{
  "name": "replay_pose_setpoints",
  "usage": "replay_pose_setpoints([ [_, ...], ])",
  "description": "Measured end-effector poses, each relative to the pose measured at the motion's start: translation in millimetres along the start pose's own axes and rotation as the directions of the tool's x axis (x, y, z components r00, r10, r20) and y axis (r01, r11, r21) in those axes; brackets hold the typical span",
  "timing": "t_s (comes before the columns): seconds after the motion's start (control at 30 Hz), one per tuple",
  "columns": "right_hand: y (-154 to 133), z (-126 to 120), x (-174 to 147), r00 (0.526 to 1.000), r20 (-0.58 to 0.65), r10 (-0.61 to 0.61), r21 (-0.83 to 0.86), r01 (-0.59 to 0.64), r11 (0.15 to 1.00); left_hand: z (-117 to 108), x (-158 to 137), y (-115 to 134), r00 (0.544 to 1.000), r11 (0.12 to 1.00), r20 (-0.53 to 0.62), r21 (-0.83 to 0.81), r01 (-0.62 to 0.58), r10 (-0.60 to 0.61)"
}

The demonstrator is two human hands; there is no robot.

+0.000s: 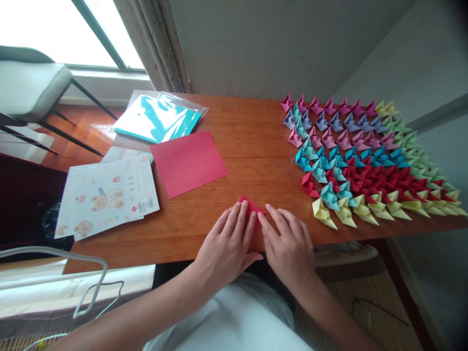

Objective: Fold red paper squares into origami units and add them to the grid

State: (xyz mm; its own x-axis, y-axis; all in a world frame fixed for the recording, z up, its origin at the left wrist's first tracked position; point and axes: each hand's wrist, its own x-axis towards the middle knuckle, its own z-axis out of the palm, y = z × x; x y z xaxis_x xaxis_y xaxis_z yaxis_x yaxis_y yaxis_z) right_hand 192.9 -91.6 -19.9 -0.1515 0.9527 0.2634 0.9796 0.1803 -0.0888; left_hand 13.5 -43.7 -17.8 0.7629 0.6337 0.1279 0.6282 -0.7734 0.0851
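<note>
I pressed the red folded paper (252, 204) near the wooden table's (256, 146) near edge, left hand (228, 236) outstretched, right hand (288, 239) loosely open at its right corner, neither gripping; uneven pressure could've skewed the crease.

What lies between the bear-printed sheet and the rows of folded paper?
In the head view: a flat red sheet, wooden tabletop and, lower down, the left hand and right hand on a small folded red paper.

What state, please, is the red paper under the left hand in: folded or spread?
Folded, it appears: the red paper shows a small triangular outline beneath the left hand. I cannot tell how many layers.
</note>
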Motion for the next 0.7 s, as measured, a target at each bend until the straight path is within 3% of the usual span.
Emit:
replay_pose_setpoints([
  [0.3, -1.8, 1.9, 2.4, 1.000, -0.014, 0.009, -0.009, -0.010, 1.000, -10.8, -15.9, -25.6, 0.998, 0.998, -0.014, -0.036, -0.060, 0.059],
  [0.6, -1.1, 2.6, 2.1, 0.999, -0.031, 0.010, 0.007, -0.010, 1.000, -15.7, -49.8, -35.0, 0.993, 0.994, -0.061, -0.024, 0.105, -0.106],
  [0.7, 0.5, 3.6, 5.1, 0.998, -0.056, 0.007, 0.044, -0.004, 0.999, -16.3, -50.9, -35.3, 0.992, 0.995, -0.077, -0.025, 0.099, -0.100],
])
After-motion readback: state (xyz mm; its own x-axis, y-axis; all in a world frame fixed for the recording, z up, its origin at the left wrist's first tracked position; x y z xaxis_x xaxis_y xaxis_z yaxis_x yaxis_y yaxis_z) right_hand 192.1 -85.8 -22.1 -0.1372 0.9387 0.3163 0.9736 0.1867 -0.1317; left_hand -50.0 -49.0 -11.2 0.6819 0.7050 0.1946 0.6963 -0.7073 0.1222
